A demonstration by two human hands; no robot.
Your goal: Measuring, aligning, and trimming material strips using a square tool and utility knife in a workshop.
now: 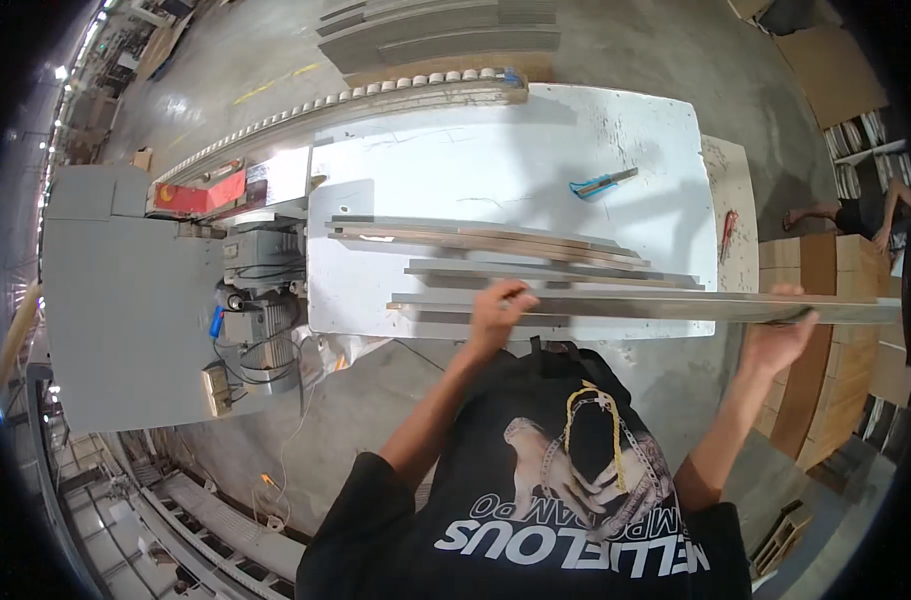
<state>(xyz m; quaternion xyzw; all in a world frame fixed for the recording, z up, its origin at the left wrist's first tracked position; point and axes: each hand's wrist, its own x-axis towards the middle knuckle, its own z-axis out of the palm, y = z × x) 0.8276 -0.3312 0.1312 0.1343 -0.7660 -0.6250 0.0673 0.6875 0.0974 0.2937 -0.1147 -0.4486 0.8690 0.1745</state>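
A long, narrow grey strip lies crosswise in front of me and runs out past the right end of the white worktable. My right hand is closed around it from the near side, beyond the table's edge, with fingertips showing over the far edge. My left hand is closed in a pinch at the strip's left part; what is between the fingertips is hidden. Just beyond the hands lies another grey strip. Farther back rests a group of brownish-grey strips, side by side.
A blue utility knife lies at the table's far right, and a red-handled tool beyond its right edge. To the left stands a grey machine table with motors. A roller rail borders the back. Cardboard boxes and another person are at right.
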